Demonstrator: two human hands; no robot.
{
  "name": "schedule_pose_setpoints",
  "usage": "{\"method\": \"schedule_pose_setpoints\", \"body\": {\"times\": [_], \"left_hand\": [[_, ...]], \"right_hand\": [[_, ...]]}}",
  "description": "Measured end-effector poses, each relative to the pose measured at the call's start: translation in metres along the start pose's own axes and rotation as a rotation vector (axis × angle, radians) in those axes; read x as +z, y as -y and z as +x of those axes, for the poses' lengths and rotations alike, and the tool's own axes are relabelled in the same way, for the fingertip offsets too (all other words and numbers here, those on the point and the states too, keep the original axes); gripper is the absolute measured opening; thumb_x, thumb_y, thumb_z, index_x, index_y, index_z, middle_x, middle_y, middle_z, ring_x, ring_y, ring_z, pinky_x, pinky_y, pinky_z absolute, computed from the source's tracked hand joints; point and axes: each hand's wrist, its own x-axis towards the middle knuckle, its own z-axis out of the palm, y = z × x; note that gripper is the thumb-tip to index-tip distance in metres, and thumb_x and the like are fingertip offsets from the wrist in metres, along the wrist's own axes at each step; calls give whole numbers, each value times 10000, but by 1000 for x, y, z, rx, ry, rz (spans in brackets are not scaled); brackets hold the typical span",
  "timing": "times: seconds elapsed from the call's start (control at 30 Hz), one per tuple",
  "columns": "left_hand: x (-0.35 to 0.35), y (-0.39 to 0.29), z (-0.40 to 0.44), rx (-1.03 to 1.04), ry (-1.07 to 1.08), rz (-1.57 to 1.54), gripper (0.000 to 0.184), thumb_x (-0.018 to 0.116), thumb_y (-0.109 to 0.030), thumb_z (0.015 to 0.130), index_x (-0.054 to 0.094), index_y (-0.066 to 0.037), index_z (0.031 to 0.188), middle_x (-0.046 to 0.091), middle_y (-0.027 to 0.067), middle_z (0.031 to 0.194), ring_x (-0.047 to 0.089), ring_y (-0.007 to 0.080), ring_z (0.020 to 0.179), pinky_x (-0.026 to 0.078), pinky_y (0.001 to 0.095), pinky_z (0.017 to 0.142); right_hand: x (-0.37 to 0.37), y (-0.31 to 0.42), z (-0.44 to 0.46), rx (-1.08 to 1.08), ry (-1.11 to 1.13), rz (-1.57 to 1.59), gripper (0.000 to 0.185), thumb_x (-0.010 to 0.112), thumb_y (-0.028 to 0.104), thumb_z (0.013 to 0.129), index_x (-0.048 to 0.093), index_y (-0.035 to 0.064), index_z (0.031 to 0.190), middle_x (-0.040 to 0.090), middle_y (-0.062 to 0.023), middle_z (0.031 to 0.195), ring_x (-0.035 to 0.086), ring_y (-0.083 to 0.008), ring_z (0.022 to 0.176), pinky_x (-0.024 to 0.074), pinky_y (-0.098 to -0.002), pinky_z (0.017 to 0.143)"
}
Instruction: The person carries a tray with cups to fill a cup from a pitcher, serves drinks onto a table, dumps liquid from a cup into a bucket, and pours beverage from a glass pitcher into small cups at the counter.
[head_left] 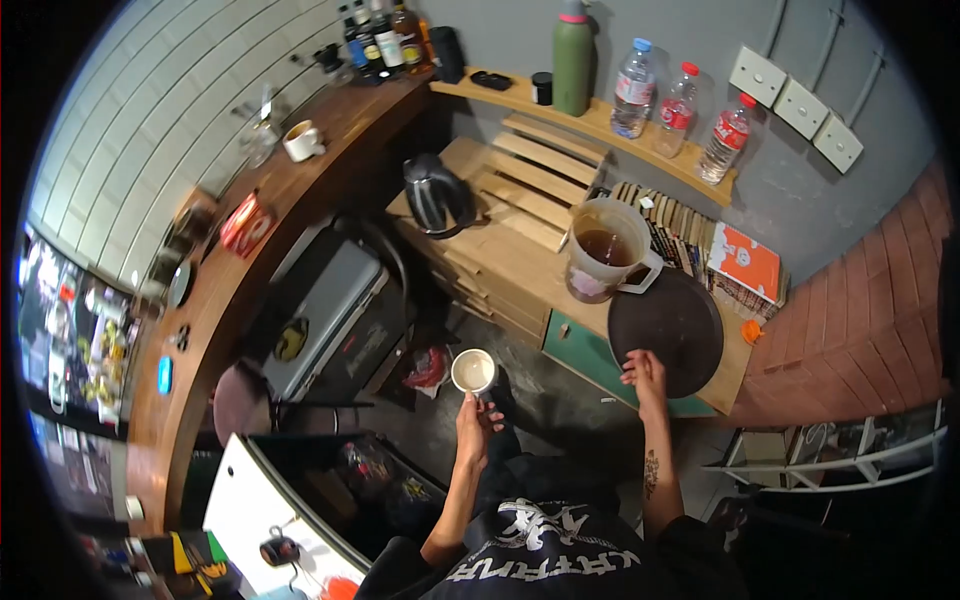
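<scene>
A white cup (489, 385) with a pale inside is held by my left hand (474, 425), out in front of my body and over the floor. Thumb and fingers close on the near side of the cup. My right hand (646, 380) is over the near left edge of a dark round tray (680, 325), its fingers slightly bent and apart with nothing visible in them. Whether it touches the tray I cannot tell. Just behind the tray stands a translucent plastic pitcher (590, 262) with brown liquid inside.
A black electric kettle (438, 195) stands on the wooden cabinet beside wooden slats (540, 165). Bottles (632, 90) line the wall shelf. Books (670, 222) and an orange notebook (745, 260) sit by the wall. A curved counter (215, 330) and a grey box (335, 310) are leftward.
</scene>
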Motion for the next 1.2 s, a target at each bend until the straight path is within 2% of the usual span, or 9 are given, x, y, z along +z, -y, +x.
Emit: {"method": "schedule_pose_setpoints", "body": {"times": [0.13,0.17,0.3,0.4,0.43,0.57,0.63,0.77,1.2], "left_hand": [[35,-30,61,-24,149,74,408,411,-500,959,490,-100,974,536,45,907,584,152,760,476,292,632],[42,-39,75,-27,169,116,417,409,-502,959,498,-97,1007,532,43,914,580,149,762,478,286,629],[67,-71,135,-16,252,220,455,397,-500,963,504,-90,1129,515,37,931,573,144,768,488,273,626],[91,-94,181,5,312,277,443,394,-476,972,496,-75,1131,489,47,953,598,169,756,500,276,606],[96,-97,196,-12,349,265,439,390,-471,974,491,-73,1127,481,47,955,607,177,752,501,277,610],[129,-109,228,5,406,311,447,379,-476,976,477,-65,1123,457,48,975,633,206,769,509,294,635],[141,-109,239,3,438,320,482,371,-475,979,466,-44,1174,459,67,1024,638,224,805,509,307,665],[168,-102,249,109,405,309,552,364,-485,977,452,1,1222,464,114,1073,630,213,810,512,306,669],[177,-101,286,320,437,504,537,324,-461,993,473,7,1210,534,117,1068,563,166,799,500,310,676]], "right_hand": [[-3,27,52,-166,-359,-34,365,463,362,978,545,59,1164,569,-65,963,575,-97,746,478,-239,654],[-7,34,65,-128,-372,-39,400,464,363,974,509,87,1259,543,-87,1131,574,-160,919,484,-285,755],[2,55,113,-173,-445,-73,501,393,462,974,466,120,1332,440,-89,1329,520,-249,1087,443,-373,894],[-5,36,155,86,-412,-131,693,450,572,914,484,-14,1281,514,-159,1227,521,-249,1069,457,-372,871],[8,49,152,-21,-422,18,759,466,608,889,502,-74,1219,538,-157,1178,537,-254,1029,463,-377,866],[3,35,177,-79,-473,-3,633,392,525,949,597,-57,1091,627,-170,1042,584,-225,957,447,-372,847],[-3,36,187,-70,-312,129,533,405,470,952,614,-14,876,628,-105,790,593,-197,745,450,-339,704],[12,59,188,-63,-242,347,430,415,373,942,532,62,669,487,-41,557,482,-151,480,383,-289,496],[34,86,215,-111,-46,71,563,382,432,941,380,102,486,378,-2,416,365,-99,336,268,-255,338]]}}
